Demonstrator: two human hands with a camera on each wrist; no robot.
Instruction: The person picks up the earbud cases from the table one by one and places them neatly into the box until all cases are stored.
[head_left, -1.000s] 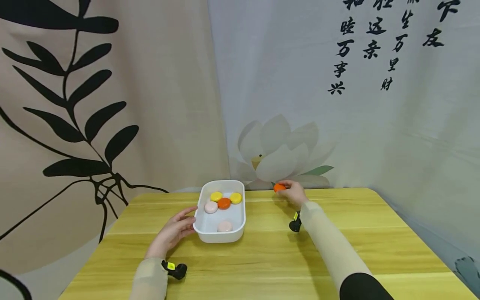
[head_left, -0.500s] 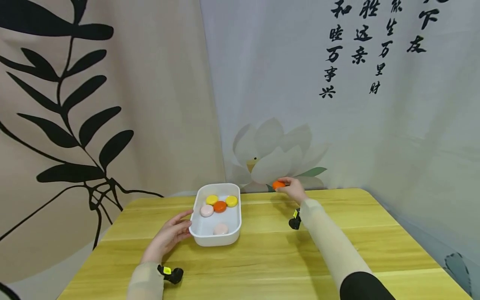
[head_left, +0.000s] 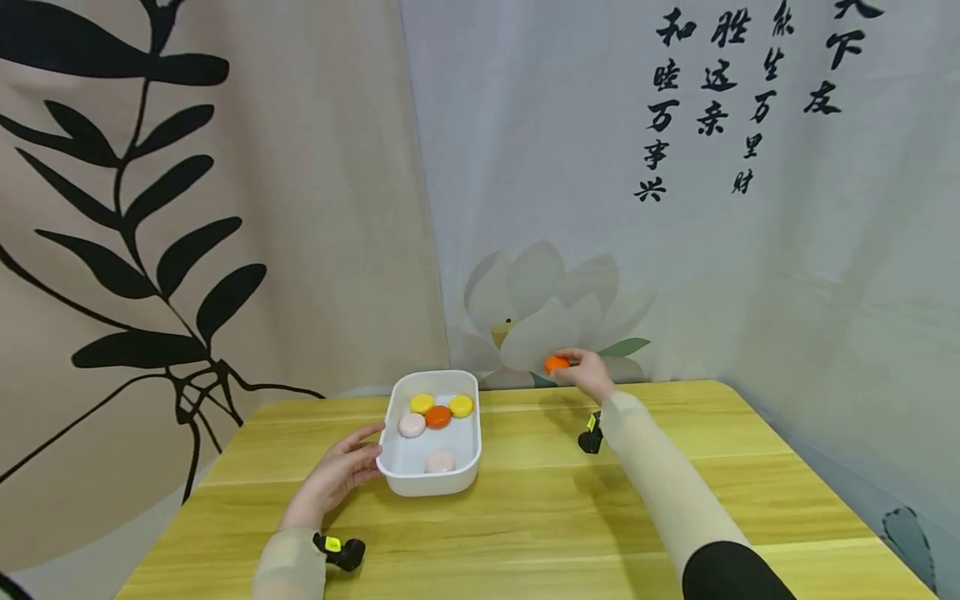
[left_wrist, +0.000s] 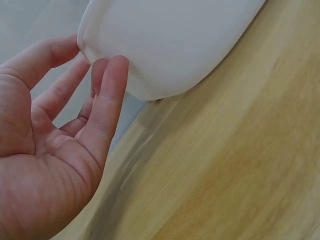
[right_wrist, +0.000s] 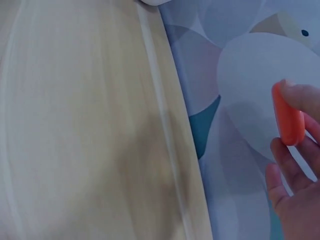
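In the head view, my right hand [head_left: 585,373] pinches an orange disc [head_left: 557,364] with rounded edges between thumb and fingers, above the table's far edge. The right wrist view shows this orange disc [right_wrist: 288,115] edge-on, against the printed cloth. My left hand [head_left: 341,475] touches the left side of a white rectangular tray [head_left: 429,483], its fingers loosely bent. Up close, its fingertips [left_wrist: 114,70] meet the tray's outer wall [left_wrist: 165,55]. Inside the tray lie a reddish-orange disc [head_left: 438,417], two yellow discs [head_left: 422,403] and two pale pink discs [head_left: 412,425].
The tray stands on a wooden table [head_left: 540,517], left of its middle, near the far edge. A cloth backdrop [head_left: 547,167] with plants, a flower and writing hangs behind. Each wrist wears a small black camera [head_left: 591,435].
The head view has shifted slightly. My right hand has lifted a little with the orange disc and moved slightly away from the tray. The left hand keeps its place at the tray's side.
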